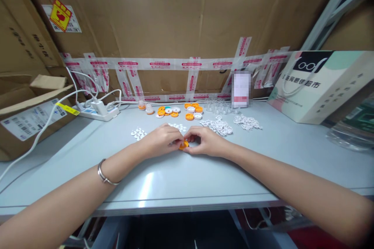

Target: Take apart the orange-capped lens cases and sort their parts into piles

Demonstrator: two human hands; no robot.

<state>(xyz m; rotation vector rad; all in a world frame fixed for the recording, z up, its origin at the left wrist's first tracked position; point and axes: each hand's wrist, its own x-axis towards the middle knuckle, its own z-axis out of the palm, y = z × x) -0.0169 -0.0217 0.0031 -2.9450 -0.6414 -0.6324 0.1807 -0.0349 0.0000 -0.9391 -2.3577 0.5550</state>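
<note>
Between my hands, low over the grey table, is a small orange round cap. The bent fingers of my left hand pinch at its left side; whether a smaller part is between them is hidden. My right hand grips the cap from the right with thumb and fingers. Small white parts lie just beyond my hands, partly covered by them. More small white pieces lie to the left. White flat openwork parts form a pile at the right, with another pile beside it.
Behind are orange and white caps, more caps, clear cups and two capped clear pieces. A power strip and open carton stand left. A paper bag and clear container stand right.
</note>
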